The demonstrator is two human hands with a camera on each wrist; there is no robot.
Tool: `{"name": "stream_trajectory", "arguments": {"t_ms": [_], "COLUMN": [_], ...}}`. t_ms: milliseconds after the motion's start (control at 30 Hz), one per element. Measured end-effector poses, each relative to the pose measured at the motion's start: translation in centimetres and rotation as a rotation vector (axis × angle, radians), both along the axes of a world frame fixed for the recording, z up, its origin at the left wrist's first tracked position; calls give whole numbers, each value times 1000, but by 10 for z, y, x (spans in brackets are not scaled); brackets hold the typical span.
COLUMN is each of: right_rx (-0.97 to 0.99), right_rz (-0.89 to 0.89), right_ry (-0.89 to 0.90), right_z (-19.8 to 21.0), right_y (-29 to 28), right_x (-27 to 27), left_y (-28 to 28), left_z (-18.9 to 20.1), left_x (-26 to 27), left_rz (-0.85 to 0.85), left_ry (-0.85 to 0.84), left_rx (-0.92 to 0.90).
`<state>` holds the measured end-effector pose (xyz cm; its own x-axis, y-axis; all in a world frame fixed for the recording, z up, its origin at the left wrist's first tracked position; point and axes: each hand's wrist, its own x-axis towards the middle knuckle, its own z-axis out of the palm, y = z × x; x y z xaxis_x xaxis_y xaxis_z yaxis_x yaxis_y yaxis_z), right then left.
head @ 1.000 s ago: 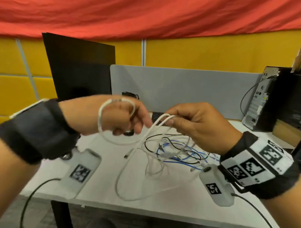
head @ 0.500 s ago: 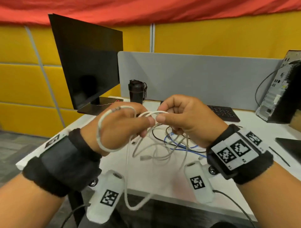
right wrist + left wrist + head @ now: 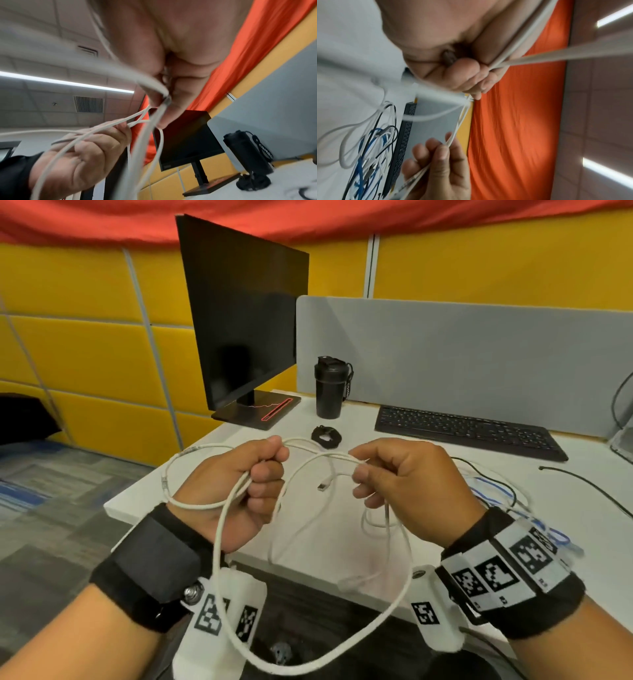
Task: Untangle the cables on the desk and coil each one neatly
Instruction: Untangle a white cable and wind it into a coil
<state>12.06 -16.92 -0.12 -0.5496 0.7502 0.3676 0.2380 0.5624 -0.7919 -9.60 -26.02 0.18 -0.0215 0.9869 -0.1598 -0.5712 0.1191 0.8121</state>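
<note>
White cable (image 3: 346, 643), blue cable (image 3: 493, 491), black keyboard (image 3: 466, 428), yellow wall panels (image 3: 85, 354).

One monitor (image 3: 246, 320), one keyboard (image 3: 466, 431), one bottle (image 3: 330, 386) (cables too tangled, perhaps five).

The room is evenly and brightly lit from above; ceiling light strips (image 3: 67, 81) glare white in both wrist views. Shadows on the worktop (image 3: 404, 436) are soft and faint. The head view is fairly sharp, with straight lines bowing toward its edges. The wrist views are strongly distorted, and the white cable (image 3: 573, 52) nearest each lens smears into wide, out-of-focus bands.
</note>
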Motion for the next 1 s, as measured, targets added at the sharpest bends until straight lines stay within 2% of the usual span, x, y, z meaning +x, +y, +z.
{"name": "stream_trajectory", "arguments": {"t_ms": [100, 233, 367, 400, 467, 533, 600, 667, 733, 867, 933, 1000], "right_rx": [-70, -113, -376, -436, -497, -502, -393, -161, -44, -206, -236, -311], "right_rz": [-80, -174, -186, -175, -150, -134, -163, -237, -210, 73, 143, 145], "right_ry": [88, 191, 420, 460, 509, 495, 417, 258, 130, 13, 26, 177], "right_z": [-11, -20, -18, -17, -12, -10, -12, -13, -10, 0, 5, 8], "right_y": [-1, -1, 1, 1, 3, 4, 2, 1, -1, -7, -11, -16], "right_x": [-3, -7, -4, -2, 5, 11, 15, 18, 20, 29, 31, 28], "left_y": [-6, -7, -6, -6, -2, 2, 4, 5, 2, -4, -9, -12], "left_z": [-12, -25, -28, -29, -32, -34, -32, -26, -17, -5, -2, -4], "left_x": [-11, -19, -23, -23, -21, -18, -18, -26, -37, -47, -44, -35], "left_rz": [-19, -43, -128, -124, -34, 98, 188, 247, 284, 313, 253, 112], "left_ry": [-22, 67, 17, 34, 211, 441, 537, 494, 417, 338, 441, 575], "left_rx": [-21, -6, 17, 10, 1, 21, 47, 46, 59, 132, 170, 177]}}
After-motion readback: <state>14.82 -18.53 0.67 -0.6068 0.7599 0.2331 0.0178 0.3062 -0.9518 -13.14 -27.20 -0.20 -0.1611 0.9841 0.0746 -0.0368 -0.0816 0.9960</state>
